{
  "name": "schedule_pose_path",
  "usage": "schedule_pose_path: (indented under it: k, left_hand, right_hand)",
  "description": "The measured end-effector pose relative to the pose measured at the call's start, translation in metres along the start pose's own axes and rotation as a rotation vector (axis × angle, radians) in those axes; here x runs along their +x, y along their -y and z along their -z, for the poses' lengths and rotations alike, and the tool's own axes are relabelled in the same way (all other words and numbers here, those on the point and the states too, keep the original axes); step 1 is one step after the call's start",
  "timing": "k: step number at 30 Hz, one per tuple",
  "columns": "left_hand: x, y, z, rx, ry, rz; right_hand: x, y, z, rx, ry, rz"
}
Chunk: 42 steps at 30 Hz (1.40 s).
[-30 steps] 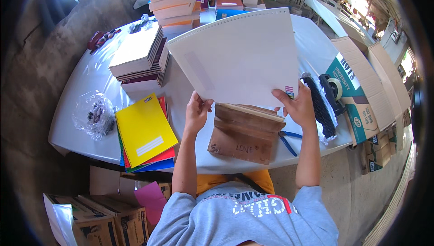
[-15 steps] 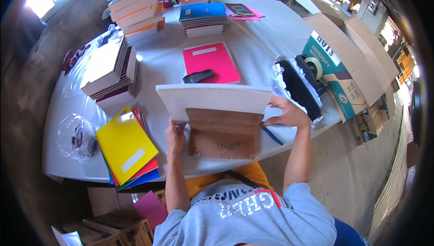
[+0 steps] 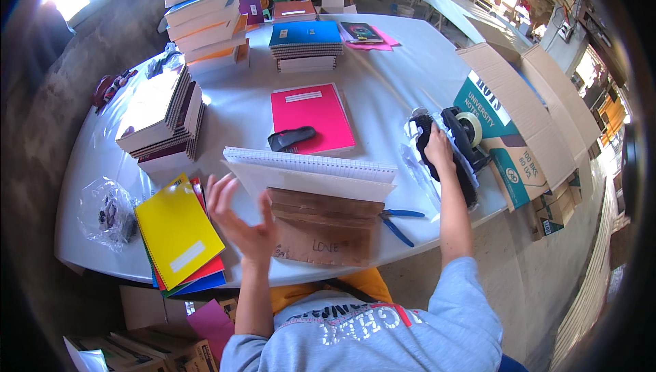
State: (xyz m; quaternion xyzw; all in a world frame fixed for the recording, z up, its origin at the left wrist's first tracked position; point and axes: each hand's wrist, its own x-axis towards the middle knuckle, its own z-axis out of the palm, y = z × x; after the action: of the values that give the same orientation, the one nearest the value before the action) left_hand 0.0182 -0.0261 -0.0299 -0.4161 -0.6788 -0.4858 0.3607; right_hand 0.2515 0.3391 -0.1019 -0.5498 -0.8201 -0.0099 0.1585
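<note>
Both my hands are off the notebook (image 3: 311, 172) just now. My left hand (image 3: 239, 218) hangs spread, fingers fanned and holding nothing, just beside the left edge of the wooden block (image 3: 324, 228) that props the notebook up. That block stands at the table's (image 3: 403, 85) near edge right in front of me, and the white spiral-bound notebook lies across its top, so the coil side sits raised and facing away from me. My right hand (image 3: 437, 145) reaches out to the right and closes over black parts (image 3: 447, 167) lying in clear plastic wrap, next to the tape dispenser (image 3: 468, 133); whether I have a firm grip I cannot tell. Blue-handled pliers (image 3: 400, 221) lie just right of the block, within easy reach. Further left, coloured covers (image 3: 179, 235) are fanned in a pile with yellow on top.
</note>
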Motion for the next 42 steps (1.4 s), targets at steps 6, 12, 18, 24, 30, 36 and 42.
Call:
schedule_pose_path:
  k: [6,12,18,24,30,36,42]
  left_hand:
    - [0.026,-0.107,-0.054,-0.091,0.411,-0.131]
    - [0.012,-0.105,-0.075,-0.002,0.426,-0.134]
    - [0.009,-0.099,-0.087,0.021,0.331,-0.157]
    - [0.01,-0.099,-0.086,-0.046,0.358,-0.145]
    - [0.016,-0.097,-0.071,-0.084,0.437,-0.148]
    - [0.016,-0.092,-0.065,-0.092,0.489,-0.097]
    - [0.012,-0.08,-0.048,-0.027,0.406,-0.085]
  right_hand:
    - [-0.013,0.037,0.116,0.124,-0.142,0.015]
    - [-0.096,0.071,0.196,0.721,0.019,0.604]
    - [-0.117,0.085,0.17,0.903,0.076,0.519]
    - [-0.102,0.092,0.162,0.837,-0.01,0.633]
    - [-0.1,0.088,0.166,0.915,0.323,0.715]
    - [-0.11,0.101,0.181,1.093,0.713,0.448]
    - [-0.121,0.092,0.179,0.773,0.276,0.702]
